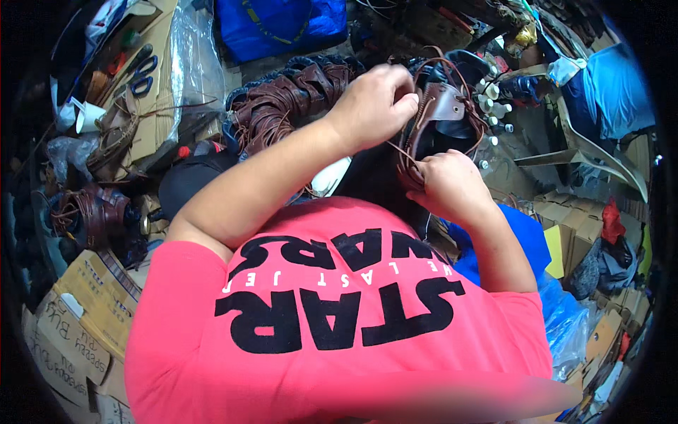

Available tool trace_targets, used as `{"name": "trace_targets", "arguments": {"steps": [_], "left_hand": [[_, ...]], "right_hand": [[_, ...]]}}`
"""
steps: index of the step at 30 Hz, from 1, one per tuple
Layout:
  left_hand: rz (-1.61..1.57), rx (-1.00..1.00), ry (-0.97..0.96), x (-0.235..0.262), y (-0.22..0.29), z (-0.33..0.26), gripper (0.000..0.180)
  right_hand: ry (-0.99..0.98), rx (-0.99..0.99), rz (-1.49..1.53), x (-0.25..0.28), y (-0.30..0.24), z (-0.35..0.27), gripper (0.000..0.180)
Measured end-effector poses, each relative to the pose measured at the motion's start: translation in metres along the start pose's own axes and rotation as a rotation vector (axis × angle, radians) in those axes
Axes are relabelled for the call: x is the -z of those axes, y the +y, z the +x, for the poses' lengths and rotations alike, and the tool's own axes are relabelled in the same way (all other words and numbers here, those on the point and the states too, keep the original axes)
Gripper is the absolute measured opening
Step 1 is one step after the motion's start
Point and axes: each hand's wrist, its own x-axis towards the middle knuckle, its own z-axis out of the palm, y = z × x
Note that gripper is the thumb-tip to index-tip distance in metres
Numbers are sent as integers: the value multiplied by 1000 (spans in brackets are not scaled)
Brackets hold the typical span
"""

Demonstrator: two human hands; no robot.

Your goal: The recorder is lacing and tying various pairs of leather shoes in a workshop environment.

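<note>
Working close over the chest, the person's right hand [452, 185] is curled shut, pinching a thin brown leather lace [408, 159] against the near edge of a dark brown leather shoe upper [443, 106]. Just beyond, the left hand [373, 106] is closed too, fingertips gripping the lace at the upper's top edge. The piece sits between both hands, above the pink printed T-shirt [339, 332].

Judged light and pliable: the leather should fold rather than hold its shape, and the lace looks limp and liable to slip. Best grip seems the stitched rim, near the lace holes.

Farther off lies a heap of similar brown leather uppers [282, 102]. White bottle caps [494, 106] show right of the shoe. The sole side and the lace's free end are hidden by the hands; the fisheye rim blurs the cardboard boxes [85, 311].
</note>
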Motion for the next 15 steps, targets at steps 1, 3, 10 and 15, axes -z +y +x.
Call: {"name": "trace_targets", "arguments": {"steps": [1, 3, 10, 15], "left_hand": [[11, -159, 178, 3, 7, -3, 15], [-54, -406, 101, 8, 20, -6, 19], [-238, -437, -72, -1, 30, -13, 42], [36, -695, -71, -10, 24, -29, 63]], "right_hand": [[-24, -25, 3, 1, -1, 2, 26], [174, 60, 108, 3, -2, 5, 32], [221, -24, 1242, 8, 31, -6, 17], [221, -125, 1585, 15, 44, -4, 21]]}}
